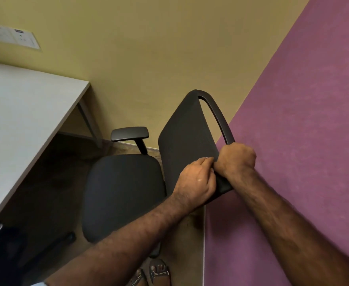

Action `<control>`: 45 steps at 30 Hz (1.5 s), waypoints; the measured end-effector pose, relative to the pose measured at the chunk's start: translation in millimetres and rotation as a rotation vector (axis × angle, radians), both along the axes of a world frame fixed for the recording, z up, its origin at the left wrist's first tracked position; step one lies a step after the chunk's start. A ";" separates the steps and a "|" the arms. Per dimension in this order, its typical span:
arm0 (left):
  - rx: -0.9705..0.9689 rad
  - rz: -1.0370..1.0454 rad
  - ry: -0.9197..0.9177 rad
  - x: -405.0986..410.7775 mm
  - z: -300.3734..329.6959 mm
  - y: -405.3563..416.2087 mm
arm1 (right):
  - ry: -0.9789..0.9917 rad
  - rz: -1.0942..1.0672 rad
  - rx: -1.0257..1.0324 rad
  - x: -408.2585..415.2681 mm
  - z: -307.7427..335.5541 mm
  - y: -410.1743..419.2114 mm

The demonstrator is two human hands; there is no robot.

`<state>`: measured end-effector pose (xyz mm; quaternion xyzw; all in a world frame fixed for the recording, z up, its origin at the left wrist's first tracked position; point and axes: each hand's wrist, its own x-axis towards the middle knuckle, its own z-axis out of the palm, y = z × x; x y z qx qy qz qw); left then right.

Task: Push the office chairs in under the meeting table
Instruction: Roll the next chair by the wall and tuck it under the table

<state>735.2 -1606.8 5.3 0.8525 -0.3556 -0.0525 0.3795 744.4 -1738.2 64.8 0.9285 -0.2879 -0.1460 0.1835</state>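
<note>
A dark grey office chair (120, 195) stands in the room's corner, its seat facing the white meeting table (25, 112) at the left. The chair's backrest (186, 137) rises at centre with a curved black frame bar behind it. My right hand (236, 159) grips that bar near the near end of the backrest top. My left hand (198, 182) grips the backrest's top edge right beside it, and the two hands touch. One armrest (130, 134) shows beyond the seat. The seat is outside the table's edge.
A purple wall (293, 141) runs close along the right of the chair, and a yellow wall (128, 48) is behind it. A table leg (87, 118) stands near the corner. A socket panel (12, 36) is on the yellow wall. My sandalled feet (153, 273) are below.
</note>
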 end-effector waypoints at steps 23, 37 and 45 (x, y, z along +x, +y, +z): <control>0.422 0.135 0.416 -80.4 15.3 43.6 | -0.288 0.856 0.826 39.3 -39.3 -78.1; 0.300 0.255 0.308 -42.6 24.1 72.6 | -0.409 0.928 0.962 116.5 -50.5 -53.6; 0.323 0.352 0.213 12.2 16.1 123.9 | -0.435 0.990 0.960 189.3 -58.2 4.3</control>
